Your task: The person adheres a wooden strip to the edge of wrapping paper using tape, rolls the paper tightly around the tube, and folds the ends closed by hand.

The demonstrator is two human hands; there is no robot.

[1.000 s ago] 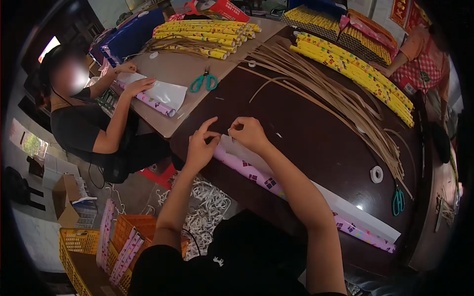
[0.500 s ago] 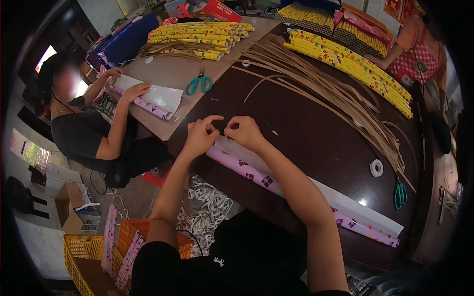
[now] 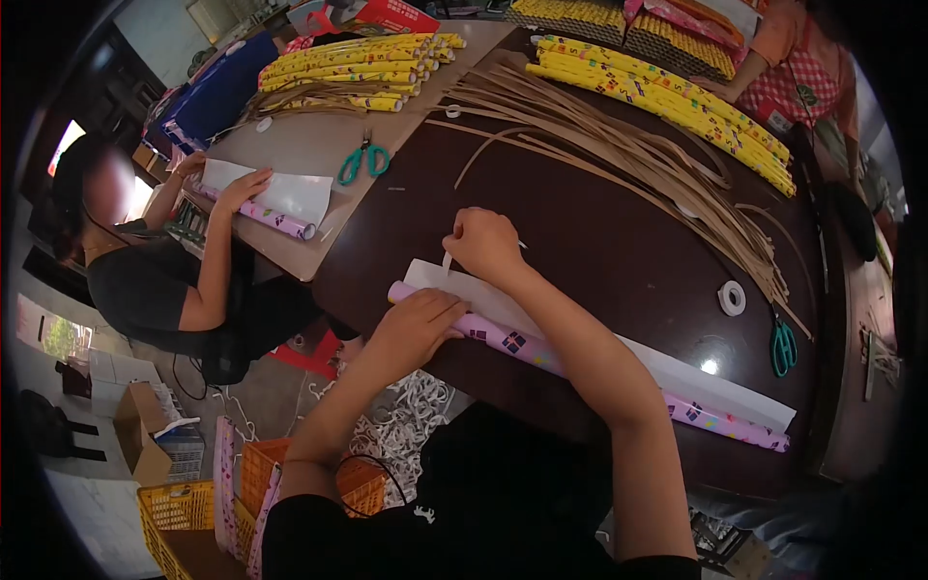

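A lilac patterned wrapping-paper roll [image 3: 507, 340] lies along the table's near edge, its white loose flap [image 3: 667, 367] turned up along the far side. My left hand [image 3: 420, 327] rests over the roll near its left end, fingers stretched flat across the paper. Above the flap's left end, my right hand [image 3: 486, 242] is closed in a pinch on a thin white strip [image 3: 447, 260], which hangs down toward the paper. A small white end shows at the other side of that hand. My right forearm hides the middle of the roll.
Brown paper strips [image 3: 619, 145] and yellow rolls [image 3: 667, 101] lie farther back. At right are a tape roll [image 3: 732, 299] and scissors [image 3: 783, 346]; more scissors [image 3: 364, 162] lie left. A co-worker [image 3: 145, 251] handles another lilac roll [image 3: 277, 220]. White scraps [image 3: 416, 406] cover the floor.
My left hand has come down from beside my right hand onto the roll. The right hand has turned over, with a white strip now showing below it. The view has shifted slightly.
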